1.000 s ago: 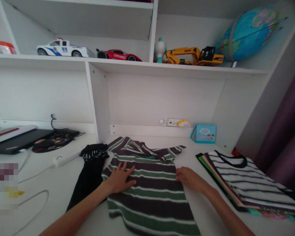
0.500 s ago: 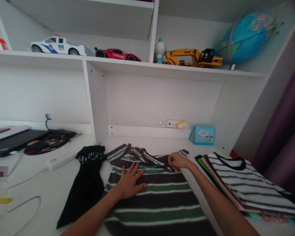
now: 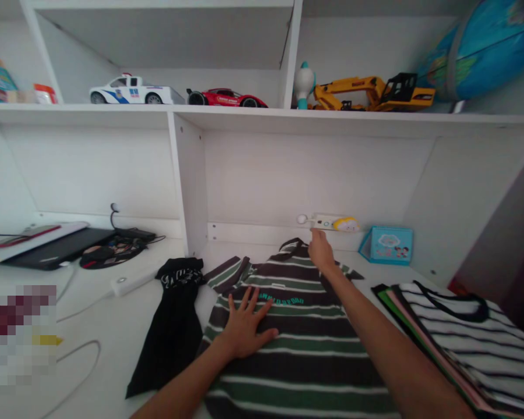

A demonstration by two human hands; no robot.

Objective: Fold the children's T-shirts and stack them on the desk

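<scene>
A dark and green striped T-shirt (image 3: 297, 337) lies spread on the white desk (image 3: 113, 326). My left hand (image 3: 247, 326) lies flat on its chest with the fingers spread. My right hand (image 3: 319, 250) reaches to the far edge of the shirt near the collar, its fingers closed on the fabric there. A black garment (image 3: 174, 326) lies to the left of the shirt, touching its sleeve.
A stack of folded clothes topped by a black-and-white striped shirt (image 3: 471, 331) sits at the right. A blue box (image 3: 388, 245) and a power strip (image 3: 332, 222) stand by the back wall. Laptop (image 3: 56, 253), cables and a white adapter (image 3: 131, 282) lie left. Toy cars (image 3: 131, 92), an excavator (image 3: 371, 93) and a globe (image 3: 489, 46) sit on the shelf.
My right hand moved from the shirt's right edge up to the collar end and pulled the fabric away toward the back wall. My left hand stayed pressed on the shirt.
</scene>
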